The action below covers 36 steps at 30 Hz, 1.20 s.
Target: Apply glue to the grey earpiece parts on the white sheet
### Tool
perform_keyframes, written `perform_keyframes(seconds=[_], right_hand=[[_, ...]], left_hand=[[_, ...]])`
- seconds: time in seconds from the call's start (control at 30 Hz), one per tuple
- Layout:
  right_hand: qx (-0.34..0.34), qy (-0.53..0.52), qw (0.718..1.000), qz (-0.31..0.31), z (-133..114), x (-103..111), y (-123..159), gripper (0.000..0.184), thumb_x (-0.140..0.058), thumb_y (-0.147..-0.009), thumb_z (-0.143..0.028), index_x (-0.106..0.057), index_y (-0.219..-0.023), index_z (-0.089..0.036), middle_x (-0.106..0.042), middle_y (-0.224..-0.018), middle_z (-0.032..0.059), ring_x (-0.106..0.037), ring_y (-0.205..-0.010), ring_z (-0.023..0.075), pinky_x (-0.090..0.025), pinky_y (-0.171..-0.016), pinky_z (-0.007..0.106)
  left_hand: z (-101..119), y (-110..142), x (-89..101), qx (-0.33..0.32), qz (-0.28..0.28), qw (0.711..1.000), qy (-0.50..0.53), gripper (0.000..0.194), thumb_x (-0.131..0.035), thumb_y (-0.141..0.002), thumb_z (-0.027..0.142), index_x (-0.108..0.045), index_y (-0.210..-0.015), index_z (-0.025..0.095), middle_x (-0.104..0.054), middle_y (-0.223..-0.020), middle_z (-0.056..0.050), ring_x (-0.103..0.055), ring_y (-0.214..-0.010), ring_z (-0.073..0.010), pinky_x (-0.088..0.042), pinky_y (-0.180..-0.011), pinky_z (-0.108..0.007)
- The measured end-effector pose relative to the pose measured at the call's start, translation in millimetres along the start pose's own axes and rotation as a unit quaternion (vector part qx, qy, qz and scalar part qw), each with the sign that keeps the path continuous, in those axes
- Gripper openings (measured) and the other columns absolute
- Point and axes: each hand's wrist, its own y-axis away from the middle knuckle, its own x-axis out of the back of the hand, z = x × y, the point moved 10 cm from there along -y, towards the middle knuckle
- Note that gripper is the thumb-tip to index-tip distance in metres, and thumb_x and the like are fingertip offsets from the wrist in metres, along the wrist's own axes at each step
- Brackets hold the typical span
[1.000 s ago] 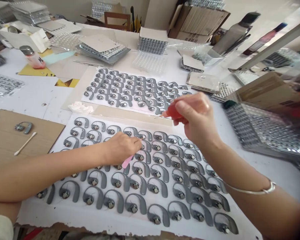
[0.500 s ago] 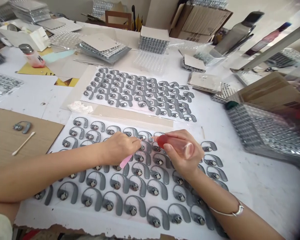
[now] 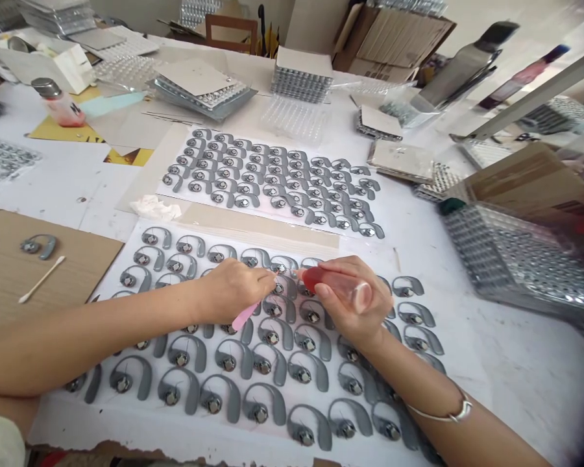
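Note:
My left hand (image 3: pixel 236 288) is closed round a slim pink tool (image 3: pixel 244 316), probably tweezers, whose flat end sticks out below the fist. In my right hand (image 3: pixel 363 298) lies a small squeeze bottle (image 3: pixel 340 289) with a red front part, tilted so its narrow tip points left. Both hands meet over a grey ear-hook earphone piece (image 3: pixel 281 264), and its small round part shows between them. Whether either tip touches it I cannot make out. Rows of similar grey ear-hook pieces (image 3: pixel 267 395) lie on the white sheet under my arms.
A second batch of ear-hook pieces (image 3: pixel 272 174) lies farther back. Left, a cardboard sheet (image 3: pixel 73 253) carries one piece and a cotton swab (image 3: pixel 41 280). Beyond stand a capped bottle (image 3: pixel 61 107) and stacked trays (image 3: pixel 302 81). Clear plastic trays (image 3: pixel 525 253) are piled right.
The squeeze bottle in my right hand has shifted slightly left and down, closer to my left fingertips. My left hand stays almost in place. The view has moved a little.

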Motion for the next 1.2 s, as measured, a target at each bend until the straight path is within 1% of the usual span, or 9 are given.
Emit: perform_keyframes(seconds=[0.2,0.37,0.63,0.83,0.97,1.1,1.2], right_hand=[[0.016,0.004,1.000,0.001,-3,-1,-1,0.019,-0.071,-0.075,-0.028,-0.065,-0.093,-0.023,-0.066,-0.077,0.0039,-0.062,-0.066,0.0185,-0.053,-0.058,0.034],[0.036,0.006,0.999,0.003,-7,-2,-1,0.023,-0.073,-0.073,-0.026,-0.065,-0.094,-0.023,-0.067,-0.078,0.0039,-0.062,-0.066,0.0189,-0.053,-0.057,0.035],[0.063,0.026,0.998,-0.005,-12,-5,-1,0.025,-0.072,-0.074,-0.024,-0.064,-0.097,-0.023,-0.068,-0.080,0.0045,-0.064,-0.069,0.0196,-0.054,-0.058,0.035],[0.087,0.036,0.995,-0.012,-18,-6,-1,0.026,-0.072,-0.074,-0.024,-0.064,-0.098,-0.022,-0.067,-0.080,0.0043,-0.064,-0.069,0.0186,-0.054,-0.057,0.033],[0.098,0.046,0.994,-0.020,-21,-6,1,0.026,-0.072,-0.074,-0.023,-0.063,-0.098,-0.022,-0.067,-0.081,0.0042,-0.065,-0.068,0.0184,-0.054,-0.056,0.032],[0.129,0.067,0.989,-0.027,-28,-8,2,0.026,-0.071,-0.075,-0.024,-0.062,-0.100,-0.022,-0.067,-0.079,0.0042,-0.065,-0.067,0.0182,-0.055,-0.055,0.031],[0.155,0.084,0.984,-0.029,-35,-9,3,0.029,-0.070,-0.076,-0.024,-0.061,-0.103,-0.022,-0.068,-0.077,0.0043,-0.065,-0.066,0.0185,-0.056,-0.053,0.031]], left_hand=[[0,1,0.2,0.002,0.003,1.000,0.000,0.020,-0.052,-0.081,0.009,-0.057,-0.100,0.011,-0.070,-0.091,-0.014,-0.069,-0.078,-0.0206,-0.054,-0.057,-0.025],[0,1,-0.9,-0.001,0.002,1.000,-0.003,0.018,-0.054,-0.081,0.009,-0.057,-0.098,0.011,-0.070,-0.091,-0.015,-0.069,-0.075,-0.0197,-0.053,-0.055,-0.024],[-1,1,-1.9,0.001,-0.008,1.000,0.001,0.019,-0.055,-0.080,0.008,-0.057,-0.098,0.010,-0.070,-0.093,-0.015,-0.069,-0.076,-0.0205,-0.054,-0.056,-0.026],[0,-1,0.7,0.003,-0.005,1.000,-0.001,0.019,-0.051,-0.081,0.008,-0.058,-0.099,0.011,-0.070,-0.093,-0.015,-0.069,-0.074,-0.0202,-0.052,-0.054,-0.025],[1,-3,1.2,0.003,-0.015,1.000,-0.013,0.019,-0.051,-0.079,0.007,-0.058,-0.096,0.011,-0.070,-0.093,-0.015,-0.068,-0.072,-0.0196,-0.049,-0.050,-0.023],[1,-3,-0.4,0.004,-0.026,0.999,-0.026,0.017,-0.051,-0.076,0.007,-0.058,-0.091,0.010,-0.071,-0.091,-0.014,-0.067,-0.066,-0.0187,-0.045,-0.044,-0.022],[2,-3,0.0,0.002,-0.024,0.999,-0.027,0.017,-0.050,-0.076,0.006,-0.058,-0.091,0.010,-0.070,-0.091,-0.014,-0.067,-0.065,-0.0188,-0.045,-0.043,-0.023]])
